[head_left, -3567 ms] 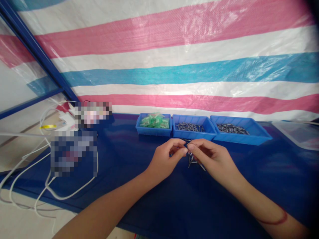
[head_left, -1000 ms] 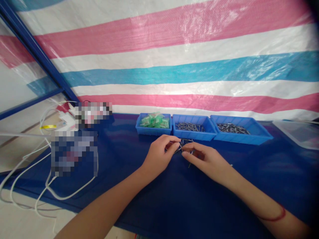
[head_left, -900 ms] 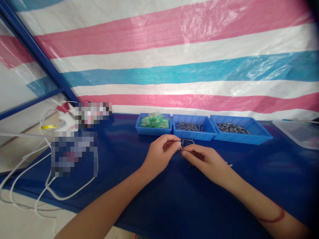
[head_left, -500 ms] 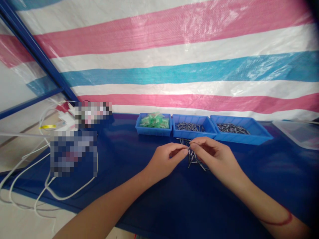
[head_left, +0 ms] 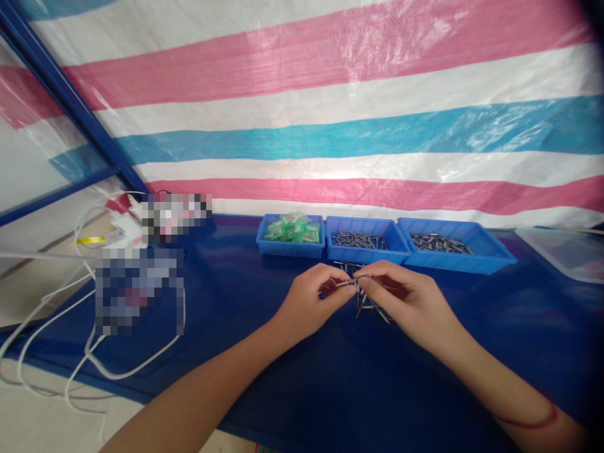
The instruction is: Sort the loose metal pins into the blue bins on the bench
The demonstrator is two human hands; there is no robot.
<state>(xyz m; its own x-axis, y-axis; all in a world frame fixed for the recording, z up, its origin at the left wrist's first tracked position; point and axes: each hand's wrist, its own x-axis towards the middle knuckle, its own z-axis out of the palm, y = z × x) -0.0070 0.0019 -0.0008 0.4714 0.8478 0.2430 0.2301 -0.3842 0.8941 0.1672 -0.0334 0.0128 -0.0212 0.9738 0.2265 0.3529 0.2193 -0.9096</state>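
Note:
My left hand and my right hand meet at the fingertips over the table. A thin metal pin is pinched between the thumb and fingers of my left hand. My right hand is closed at the fingertips on a slim metal pin, whose end pokes out past the fingers. Whether these are joined or separate pieces is hidden by the fingers. Below and behind the hands lies a loose pile of similar metal pins, partly covered by my right hand.
Three blue bins stand in a row behind the hands: one with green packets, one with metal pins, one with darker metal pieces. White cables and blurred-out items are at left. A clear plastic lid lies right.
The fingertips have shifted slightly left. A metal pin now shows along my left fingers, and a pin end shows by my right fingers.

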